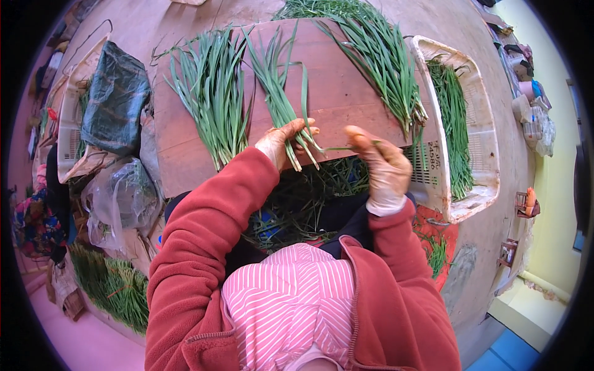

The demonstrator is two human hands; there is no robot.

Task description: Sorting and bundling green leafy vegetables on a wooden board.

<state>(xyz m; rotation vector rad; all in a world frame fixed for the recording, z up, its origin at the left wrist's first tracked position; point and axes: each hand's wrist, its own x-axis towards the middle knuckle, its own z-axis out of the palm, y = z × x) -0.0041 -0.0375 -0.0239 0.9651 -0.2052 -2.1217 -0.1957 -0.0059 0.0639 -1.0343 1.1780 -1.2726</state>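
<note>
Green stalks look light, bendy and easily bruised; we judge the firmer pale ends safest to grip. Our left hand wraps them just above there; our right hand seems to pinch one thin strand; beyond, they fan across the brown board.

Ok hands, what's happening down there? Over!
Left hand gripping small green bunch. Right hand pinching thin green strand. Bigger bunches on board, both sides.

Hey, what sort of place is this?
Probably a small workspace for leafy produce: bunches of long green leaves lie on a brown board, and a pale crate beside it holds more.
</note>
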